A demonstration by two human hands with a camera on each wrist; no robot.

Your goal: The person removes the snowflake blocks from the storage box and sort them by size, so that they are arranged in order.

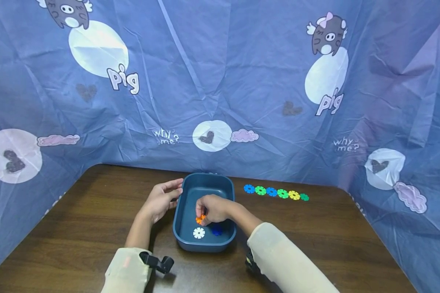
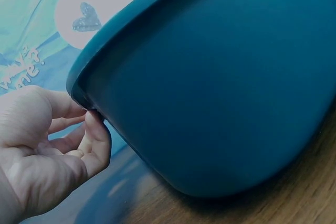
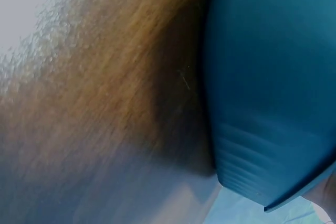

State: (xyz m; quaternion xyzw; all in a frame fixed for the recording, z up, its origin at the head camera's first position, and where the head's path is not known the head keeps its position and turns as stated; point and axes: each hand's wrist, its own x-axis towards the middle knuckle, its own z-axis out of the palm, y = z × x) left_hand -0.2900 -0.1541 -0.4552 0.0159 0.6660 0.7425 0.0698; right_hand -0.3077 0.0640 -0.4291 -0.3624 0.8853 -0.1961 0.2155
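Note:
A dark blue-green rectangular bin [image 1: 204, 246] stands on the table. Over its inside, my right hand [image 1: 217, 208] pinches an orange flower-shaped disc [image 1: 200, 219] between thumb and fingers. On the bin floor lie a white notched disc [image 1: 199, 232] and a dark blue one [image 1: 216, 230], the latter partly in shadow. My left hand [image 1: 162, 199] touches the outside of the bin's left wall. Close up in the left wrist view, the left fingertips [image 2: 93, 115] meet the wall just under the rim. The right wrist view shows mostly the bin's outer side [image 3: 268, 87], with the held disc out of sight.
Right of the bin, several discs lie in a line on the brown table [image 1: 315, 232], among them a blue disc [image 1: 249, 189], a yellow disc [image 1: 294, 195] and a dark green disc [image 1: 304, 197]. A blue printed cloth [image 1: 220, 97] hangs behind the table.

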